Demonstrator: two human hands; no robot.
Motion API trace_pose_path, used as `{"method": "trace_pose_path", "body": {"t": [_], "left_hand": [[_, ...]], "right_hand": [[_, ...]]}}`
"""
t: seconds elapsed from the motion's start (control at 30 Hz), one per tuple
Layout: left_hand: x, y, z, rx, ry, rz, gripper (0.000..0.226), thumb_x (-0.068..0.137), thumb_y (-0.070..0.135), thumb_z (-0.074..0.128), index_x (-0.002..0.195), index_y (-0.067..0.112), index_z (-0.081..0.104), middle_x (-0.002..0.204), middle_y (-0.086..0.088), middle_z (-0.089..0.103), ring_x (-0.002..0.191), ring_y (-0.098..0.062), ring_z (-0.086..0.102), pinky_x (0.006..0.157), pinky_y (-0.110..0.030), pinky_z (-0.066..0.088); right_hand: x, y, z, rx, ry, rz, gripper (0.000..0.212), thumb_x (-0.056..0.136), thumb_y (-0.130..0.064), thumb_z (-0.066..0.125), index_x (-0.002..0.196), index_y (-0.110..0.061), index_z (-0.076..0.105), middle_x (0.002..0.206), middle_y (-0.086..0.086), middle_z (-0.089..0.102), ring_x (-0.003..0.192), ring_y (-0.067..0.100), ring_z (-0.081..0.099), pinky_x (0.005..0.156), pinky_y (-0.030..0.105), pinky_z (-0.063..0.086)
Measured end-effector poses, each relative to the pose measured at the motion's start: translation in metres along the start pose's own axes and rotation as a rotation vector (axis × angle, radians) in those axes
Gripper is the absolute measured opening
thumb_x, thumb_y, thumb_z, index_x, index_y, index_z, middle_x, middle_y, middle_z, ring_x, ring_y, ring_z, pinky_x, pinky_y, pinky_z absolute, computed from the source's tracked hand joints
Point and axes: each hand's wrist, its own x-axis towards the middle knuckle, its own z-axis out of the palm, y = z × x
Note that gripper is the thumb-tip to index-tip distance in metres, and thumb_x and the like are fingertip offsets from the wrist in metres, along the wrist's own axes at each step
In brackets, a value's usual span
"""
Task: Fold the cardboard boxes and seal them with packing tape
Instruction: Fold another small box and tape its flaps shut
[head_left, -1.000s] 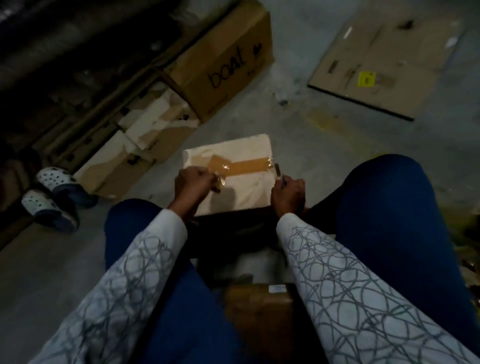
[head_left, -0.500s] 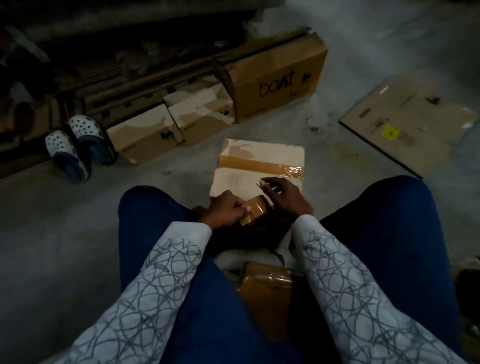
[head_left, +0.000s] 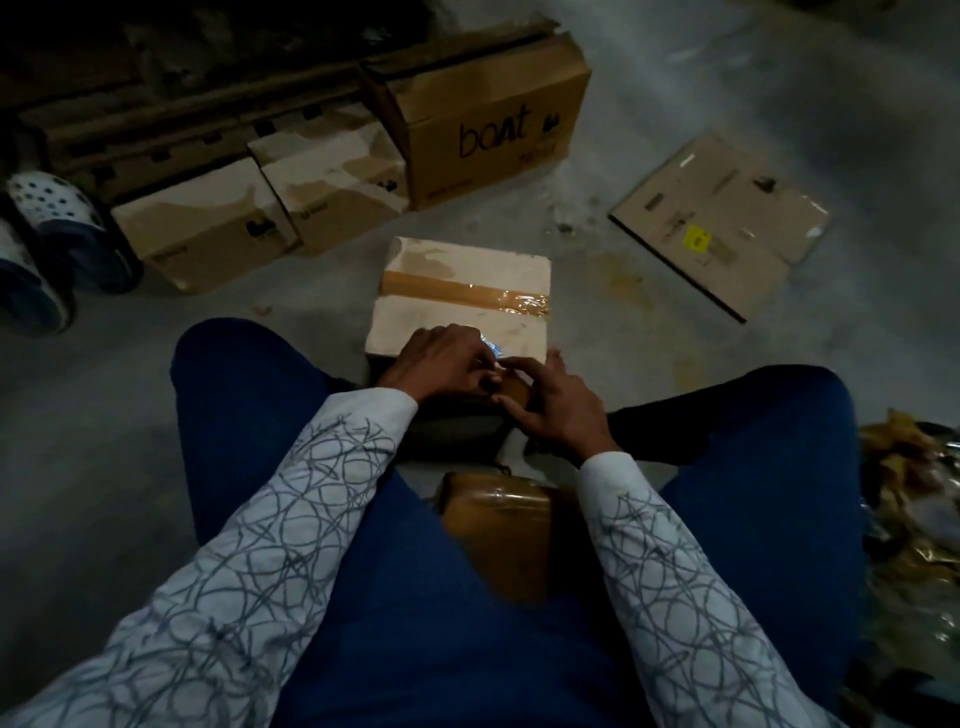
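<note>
Cardboard box (head_left: 457, 265) on floor betw. knees: flaps shut, one brown tape strip (head_left: 467, 293) across top. Left hand (head_left: 441, 364) curled at near edge, can't tell what's pinched. Right hand (head_left: 556, 405) spread over brown tape bit (head_left: 514, 387). Prob. more sealing left; flat cardboard (head_left: 722, 218) at right still unfolded.

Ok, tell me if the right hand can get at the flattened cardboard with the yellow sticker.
Probably, with a lean: the right hand is busy at the box, but only bare floor lies between it and the flattened cardboard.
</note>
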Motion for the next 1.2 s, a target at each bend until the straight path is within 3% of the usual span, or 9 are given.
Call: {"method": "trace_pose_path", "body": {"t": [0.1, 0.3, 0.5, 0.67, 0.77, 0.9, 0.97, 1.1, 1.2], "left_hand": [[-0.009, -0.005, 0.0, 0.01, 0.009, 0.001, 0.028, 0.088, 0.052, 0.062, 0.11, 0.037, 0.071, 0.116, -0.001, 0.058, 0.105, -0.025, 0.06, 0.073, -0.03, 0.034], [-0.022, -0.018, -0.008, -0.044, 0.061, -0.059, 0.024, 0.086, 0.051, 0.065, 0.102, 0.035, 0.074, 0.099, 0.003, 0.043, 0.099, -0.022, 0.057, 0.07, -0.031, 0.034], [-0.025, -0.044, -0.014, -0.064, 0.114, -0.153, 0.023, 0.084, 0.053, 0.069, 0.096, 0.034, 0.075, 0.11, 0.002, 0.049, 0.102, -0.023, 0.056, 0.082, -0.036, 0.047], [-0.019, -0.048, -0.007, -0.204, 0.084, -0.148, 0.031, 0.079, 0.057, 0.073, 0.087, 0.027, 0.078, 0.1, 0.002, 0.064, 0.093, -0.02, 0.061, 0.082, -0.038, 0.052], [-0.017, -0.068, -0.009, -0.495, 0.204, -0.21, 0.023, 0.079, 0.034, 0.082, 0.082, 0.011, 0.08, 0.085, -0.004, 0.072, 0.082, -0.027, 0.07, 0.076, -0.04, 0.058], [-0.019, -0.075, -0.016, -0.928, 0.292, -0.282, 0.009, 0.084, 0.022, 0.078, 0.082, 0.014, 0.077, 0.088, -0.017, 0.074, 0.085, -0.032, 0.071, 0.078, -0.05, 0.06], [-0.017, -0.061, -0.012, -1.074, 0.204, -0.314, 0.017, 0.083, 0.025, 0.079, 0.097, 0.017, 0.074, 0.098, -0.008, 0.072, 0.096, -0.024, 0.067, 0.084, -0.048, 0.056], [-0.011, -0.03, 0.007, -1.317, -0.055, -0.396, 0.084, 0.068, 0.046, 0.083, 0.14, 0.025, 0.045, 0.125, 0.001, 0.059, 0.114, -0.022, 0.06, 0.085, -0.05, 0.058], [-0.007, -0.022, 0.013, -1.47, -0.17, -0.406, 0.064, 0.078, 0.027, 0.081, 0.134, 0.014, 0.055, 0.126, -0.011, 0.063, 0.116, -0.027, 0.061, 0.077, -0.041, 0.06]], "right_hand": [[-0.01, -0.014, -0.004, -0.022, 0.013, -0.016, 0.049, 0.09, -0.052, 0.061, 0.136, -0.038, 0.051, 0.099, 0.004, 0.059, 0.114, 0.032, 0.061, 0.11, 0.056, 0.036], [-0.009, -0.031, 0.001, -0.063, 0.058, -0.018, 0.046, 0.088, -0.059, 0.057, 0.13, -0.041, 0.051, 0.108, 0.008, 0.07, 0.109, 0.033, 0.063, 0.107, 0.058, 0.038], [-0.003, 0.006, 0.012, -0.044, 0.03, 0.136, 0.058, 0.073, -0.087, 0.03, 0.119, -0.053, 0.041, 0.137, 0.016, 0.054, 0.12, 0.039, 0.056, 0.09, 0.054, 0.053], [-0.009, 0.018, 0.006, -0.009, 0.016, 0.152, 0.051, 0.079, -0.078, 0.042, 0.124, -0.052, 0.041, 0.14, 0.013, 0.054, 0.117, 0.034, 0.06, 0.091, 0.05, 0.053], [-0.007, 0.031, 0.001, -0.063, 0.053, 0.208, 0.054, 0.089, -0.065, 0.05, 0.132, -0.034, 0.057, 0.125, 0.006, 0.065, 0.105, 0.028, 0.065, 0.085, 0.04, 0.054], [-0.006, 0.03, -0.005, 0.073, 0.156, 0.206, 0.036, 0.092, -0.056, 0.054, 0.112, -0.03, 0.07, 0.114, 0.003, 0.068, 0.098, 0.025, 0.065, 0.076, 0.033, 0.049], [-0.003, 0.024, -0.002, 0.137, 0.161, 0.191, 0.037, 0.091, -0.058, 0.054, 0.108, -0.031, 0.072, 0.125, 0.007, 0.065, 0.103, 0.027, 0.064, 0.08, 0.036, 0.051], [0.002, 0.019, 0.009, 0.14, 0.052, 0.176, 0.057, 0.076, -0.078, 0.045, 0.115, -0.042, 0.066, 0.147, 0.012, 0.05, 0.13, 0.033, 0.051, 0.097, 0.05, 0.05], [0.001, 0.02, 0.012, 0.107, 0.024, 0.161, 0.055, 0.082, -0.071, 0.052, 0.125, -0.04, 0.064, 0.159, 0.012, 0.031, 0.142, 0.035, 0.036, 0.105, 0.052, 0.045]]}}
